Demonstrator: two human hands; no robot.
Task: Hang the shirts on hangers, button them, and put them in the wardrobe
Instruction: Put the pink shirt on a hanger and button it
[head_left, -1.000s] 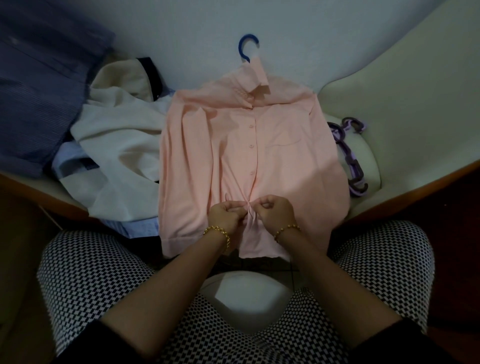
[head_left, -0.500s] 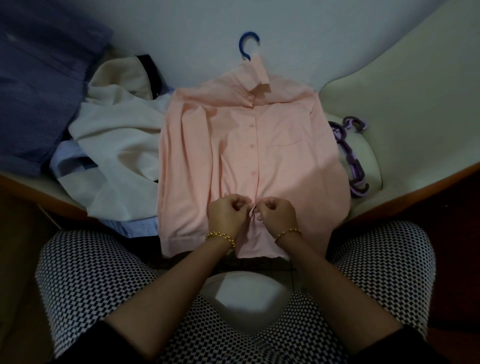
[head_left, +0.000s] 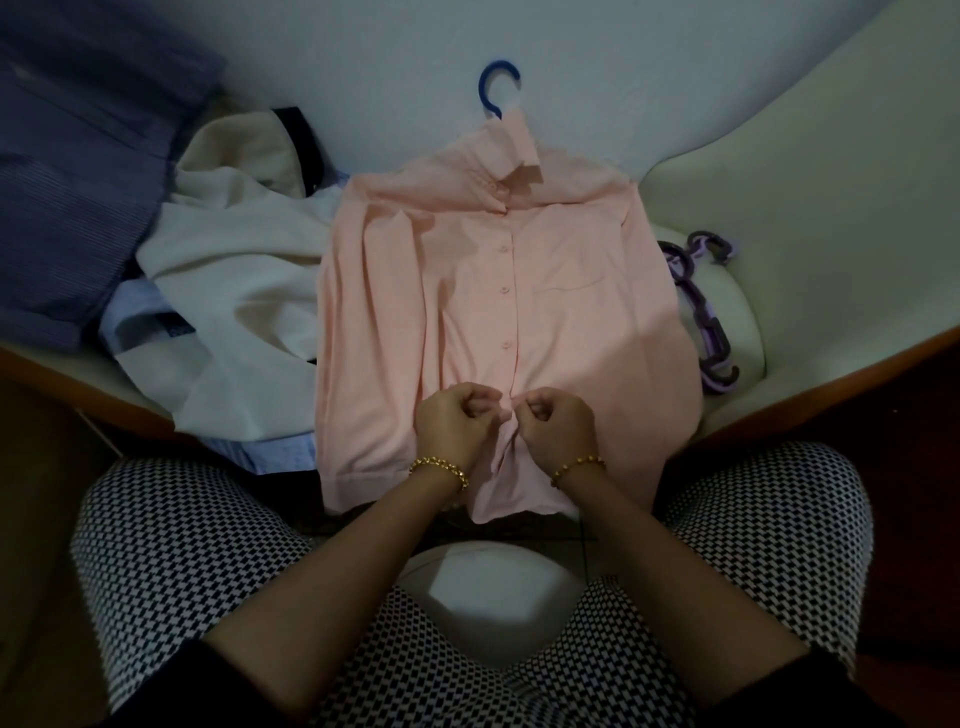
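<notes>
A pink shirt (head_left: 582, 322) lies flat on the pale seat in front of me, on a blue hanger whose hook (head_left: 493, 88) sticks out above the collar. Three buttons down the placket are fastened. My left hand (head_left: 452, 421) and my right hand (head_left: 558, 423) sit side by side at the lower placket. Each pinches one edge of the pink fabric between curled fingers, and the cloth puckers between them. The button they work on is hidden by my fingers.
A cream garment (head_left: 234, 291) lies over a light blue shirt (head_left: 280, 452) to the left, beside a dark blue striped one (head_left: 78, 182). Purple hangers (head_left: 701, 312) lie to the right on the cushion. A wooden seat edge (head_left: 831, 374) curves in front.
My hands have shifted slightly lower along the placket and stay pinched on the fabric. The shirt's hem has bunched a little more between them.
</notes>
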